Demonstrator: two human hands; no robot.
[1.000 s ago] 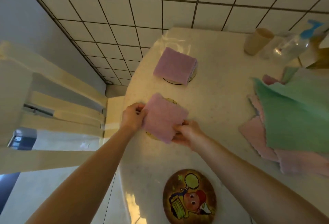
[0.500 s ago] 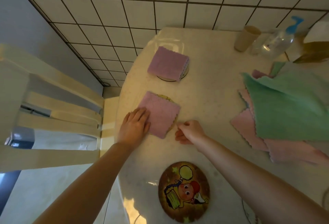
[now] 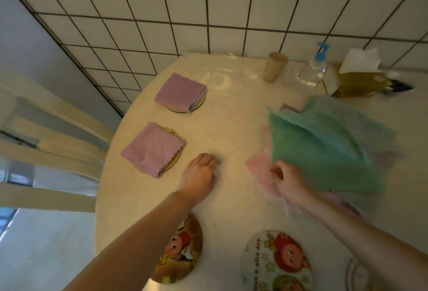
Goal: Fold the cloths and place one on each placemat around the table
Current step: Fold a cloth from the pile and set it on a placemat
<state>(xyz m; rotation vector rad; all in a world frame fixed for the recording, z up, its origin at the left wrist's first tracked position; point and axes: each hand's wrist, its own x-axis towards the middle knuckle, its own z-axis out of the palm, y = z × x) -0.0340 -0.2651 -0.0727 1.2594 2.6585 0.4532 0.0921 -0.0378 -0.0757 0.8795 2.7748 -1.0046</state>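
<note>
Two folded pink cloths lie on round placemats at the table's left edge: the far cloth point(image 3: 180, 92) and the near cloth point(image 3: 152, 149), whose placemat point(image 3: 172, 163) peeks out beneath. My left hand point(image 3: 200, 173) rests relaxed on the bare tabletop, right of the near cloth, holding nothing. My right hand point(image 3: 287, 182) pinches the near left corner of a green cloth point(image 3: 324, 144), which is lifted and blurred above a pile of loose pink cloths point(image 3: 259, 168). A brown cartoon placemat point(image 3: 185, 244) and a white cartoon placemat point(image 3: 275, 265) sit bare at the near edge.
A beige cup point(image 3: 275, 66), a clear spray bottle point(image 3: 313, 70) and a tissue box point(image 3: 356, 80) stand at the table's far side. A pale wooden chair point(image 3: 58, 128) stands to the left of the table point(image 3: 231, 133). Tiled floor lies beyond.
Both hands have left the near pink cloth lying on its placemat. My right hand moved right to the pile and took the green cloth. My left hand slid right onto the tabletop.
</note>
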